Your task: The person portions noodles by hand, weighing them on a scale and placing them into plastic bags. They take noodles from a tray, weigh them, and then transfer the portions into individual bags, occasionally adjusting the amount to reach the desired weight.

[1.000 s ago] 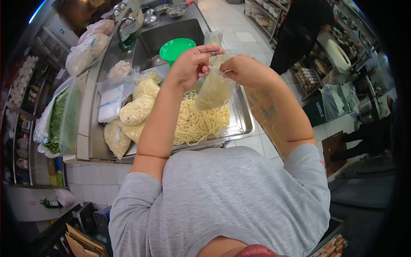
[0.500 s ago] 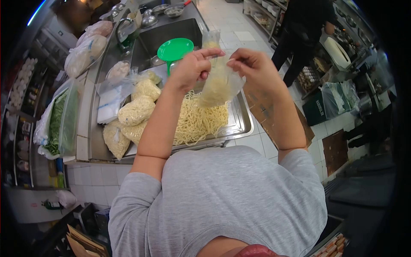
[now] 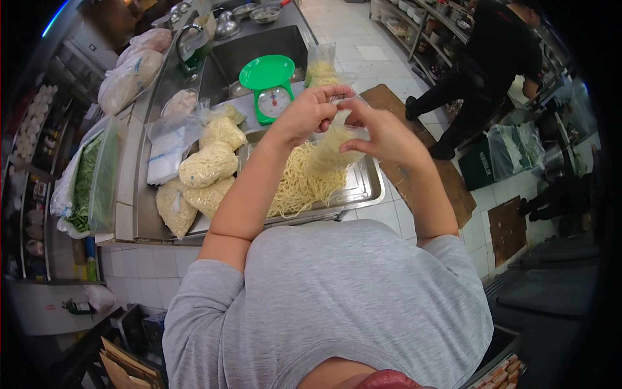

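Note:
A clear plastic bag of noodles (image 3: 328,150) hangs upright over the metal tray (image 3: 368,189). My left hand (image 3: 310,115) is closed on the top of the bag, its index finger stretched along the rim. On the other side, my right hand (image 3: 383,133) curls its fingers round the bag's neck, thumb lower against the plastic; the exact grip is partly hidden. Loose yellow noodles (image 3: 301,185) lie heaped in the tray below. Left of my left forearm sit several filled noodle bags (image 3: 207,166). Just beyond my left hand stands a green kitchen scale (image 3: 272,97).
A stack of flat plastic bags (image 3: 164,161) lies on the left of the counter, with a sink (image 3: 262,50) behind. Another filled bag (image 3: 321,63) stands past the scale. Cardboard (image 3: 427,188) covers the floor at right, where a person in dark clothes (image 3: 495,58) bends.
Both my hands have lowered slightly with the bag, and my right thumb has moved down and away from its fingers. The scale dial is now uncovered. The other person has stepped and bent over.

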The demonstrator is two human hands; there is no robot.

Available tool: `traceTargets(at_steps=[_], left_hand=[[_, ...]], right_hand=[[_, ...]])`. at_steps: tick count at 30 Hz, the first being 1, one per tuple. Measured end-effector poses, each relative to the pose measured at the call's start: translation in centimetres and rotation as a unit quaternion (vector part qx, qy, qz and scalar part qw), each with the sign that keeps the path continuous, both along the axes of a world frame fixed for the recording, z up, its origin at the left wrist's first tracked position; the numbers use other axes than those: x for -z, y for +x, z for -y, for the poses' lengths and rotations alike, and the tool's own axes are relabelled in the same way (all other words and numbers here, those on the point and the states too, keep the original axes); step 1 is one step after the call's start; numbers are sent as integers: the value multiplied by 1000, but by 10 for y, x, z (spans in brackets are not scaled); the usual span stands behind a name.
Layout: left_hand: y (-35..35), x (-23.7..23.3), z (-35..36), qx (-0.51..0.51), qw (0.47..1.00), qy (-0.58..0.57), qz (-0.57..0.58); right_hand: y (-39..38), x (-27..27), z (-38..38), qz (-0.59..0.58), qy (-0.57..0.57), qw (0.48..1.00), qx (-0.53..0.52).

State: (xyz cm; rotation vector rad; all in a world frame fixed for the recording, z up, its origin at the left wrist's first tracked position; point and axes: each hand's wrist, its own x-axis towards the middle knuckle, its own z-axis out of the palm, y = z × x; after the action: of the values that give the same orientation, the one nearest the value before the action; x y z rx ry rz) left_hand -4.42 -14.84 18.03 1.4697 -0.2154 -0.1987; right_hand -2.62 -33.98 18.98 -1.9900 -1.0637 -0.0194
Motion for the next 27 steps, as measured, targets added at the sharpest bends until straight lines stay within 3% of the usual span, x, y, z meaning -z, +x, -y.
traceTargets(at_steps=[3,4,7,8,11,14,17,21,22,25,26,27], left_hand=[[3,0,-2,12,1000,8,7],[2,-1,-3,14,1000,14,9],[-1,-4,5,-5,999,13,29],[-1,-5,8,-15,999,10,39],[8,7,7,-24,995,74,69],[7,6,10,-111,938,297,140],[21,27,10,-204,917,163,302],[6,1,-10,-249,925,155,241],[5,-1,-19,-258,930,153,211],[2,6,-39,-284,924,166,197],[6,9,-44,-291,917,172,211],[7,13,-46,-296,914,178,215]], right_hand=[[2,17,2,2,-96,994,52],[5,14,4,-79,-73,993,43],[-3,-1,3,-20,93,994,49],[0,6,0,68,142,987,33],[-7,13,0,-42,-47,994,91],[10,44,-8,80,-144,972,169],[10,31,-2,177,-128,953,208],[-8,-7,15,241,-1,934,264],[0,3,21,285,-1,929,235],[20,40,45,262,-178,929,192],[3,5,47,226,-225,924,210],[-1,0,48,207,-168,935,235]])
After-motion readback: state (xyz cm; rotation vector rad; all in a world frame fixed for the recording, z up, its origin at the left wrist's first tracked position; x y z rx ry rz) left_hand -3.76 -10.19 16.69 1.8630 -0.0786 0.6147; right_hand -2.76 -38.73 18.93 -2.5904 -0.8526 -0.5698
